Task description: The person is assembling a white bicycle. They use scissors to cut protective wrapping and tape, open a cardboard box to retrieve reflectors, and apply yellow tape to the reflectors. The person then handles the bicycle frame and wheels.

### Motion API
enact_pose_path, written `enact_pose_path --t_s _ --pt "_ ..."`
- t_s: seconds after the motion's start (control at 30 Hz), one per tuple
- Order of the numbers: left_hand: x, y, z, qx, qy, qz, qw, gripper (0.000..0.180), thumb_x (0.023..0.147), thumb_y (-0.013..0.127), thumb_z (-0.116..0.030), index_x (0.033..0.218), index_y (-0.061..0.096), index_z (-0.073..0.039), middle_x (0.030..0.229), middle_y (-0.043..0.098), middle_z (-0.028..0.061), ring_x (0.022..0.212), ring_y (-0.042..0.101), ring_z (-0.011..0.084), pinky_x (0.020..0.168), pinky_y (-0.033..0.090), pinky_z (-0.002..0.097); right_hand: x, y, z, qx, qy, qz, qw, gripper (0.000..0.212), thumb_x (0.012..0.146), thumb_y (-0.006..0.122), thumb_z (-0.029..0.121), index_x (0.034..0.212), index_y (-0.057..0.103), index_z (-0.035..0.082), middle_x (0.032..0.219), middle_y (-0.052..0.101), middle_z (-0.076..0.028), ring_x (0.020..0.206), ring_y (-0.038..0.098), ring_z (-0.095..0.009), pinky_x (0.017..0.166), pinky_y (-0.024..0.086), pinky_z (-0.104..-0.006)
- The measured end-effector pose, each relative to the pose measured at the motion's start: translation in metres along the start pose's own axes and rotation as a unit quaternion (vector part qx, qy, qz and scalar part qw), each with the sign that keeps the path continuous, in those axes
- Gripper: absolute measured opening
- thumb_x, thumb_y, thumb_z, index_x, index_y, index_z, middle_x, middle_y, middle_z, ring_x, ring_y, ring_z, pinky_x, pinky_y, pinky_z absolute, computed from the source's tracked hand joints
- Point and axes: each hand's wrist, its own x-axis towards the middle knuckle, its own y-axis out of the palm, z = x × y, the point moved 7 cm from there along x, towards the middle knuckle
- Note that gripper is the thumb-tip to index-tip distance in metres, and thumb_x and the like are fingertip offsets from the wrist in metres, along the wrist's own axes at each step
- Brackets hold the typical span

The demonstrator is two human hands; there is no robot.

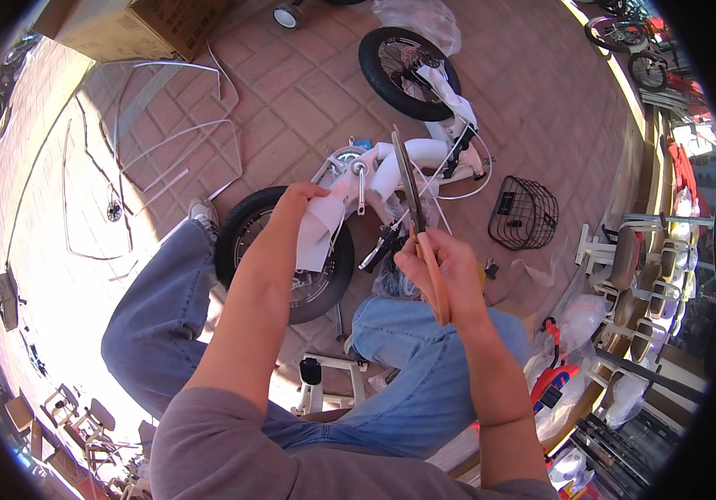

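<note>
In my right hand (449, 265) is a pair of scissors (413, 196) with orange handles; the long dark blades point up and away from me. A partly wrapped white bicycle (360, 185) lies on the paving before me, between my legs. My left hand (301, 198) reaches to its white foam wrap (318, 232), with the fingers closed at the wrap's upper edge and partly hidden. Beside that forearm is the near wheel (337, 283); the far wheel (408, 75) lies beyond the frame. White padding also covers the frame tubes, and loose white straps cross them.
A black wire basket (524, 213) stands to the right. Cut white straps (179, 146) lie scattered at the left, below a cardboard box (137, 29). A round lamp (287, 16) is at the far edge. Seats and parts (624, 258) line the right side.
</note>
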Motion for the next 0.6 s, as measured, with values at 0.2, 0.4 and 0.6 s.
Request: enact_pose_path --t_s 0.2,0.4,0.6 --pt "0.002 -0.004 0.003 -0.052 0.006 -0.033 0.998 0.033 0.077 0.066 -0.010 0.108 0.062 0.002 0.089 0.066 0.0111 0.081 0.066 0.0230 0.069 0.049 0.0332 0.000 0.003 -0.001 -0.004 -0.045 0.012 0.999 0.018 0.083 0.071 0.014 0.079 0.057 0.004 0.066 0.050 0.005 0.058 0.041 -0.001 0.048 0.033 -0.0188" --pt "0.015 -0.008 0.004 -0.114 0.014 -0.063 0.991 0.032 0.075 0.067 -0.007 0.106 0.063 0.002 0.087 0.066 0.0107 0.080 0.066 0.0223 0.069 0.049 0.0320 0.001 0.003 -0.001 -0.016 -0.062 0.006 0.998 0.017 0.082 0.071 0.013 0.078 0.058 0.003 0.066 0.052 0.004 0.059 0.043 -0.002 0.050 0.035 -0.0195" --pt "0.018 -0.014 0.012 -0.182 0.029 -0.100 0.978 0.031 0.074 0.068 -0.005 0.104 0.064 0.002 0.085 0.066 0.0104 0.080 0.066 0.0216 0.068 0.049 0.0309 0.012 0.005 -0.014 -0.034 -0.028 0.001 0.999 0.019 0.082 0.072 0.015 0.079 0.058 0.003 0.066 0.053 0.003 0.058 0.043 -0.003 0.050 0.036 -0.0204"
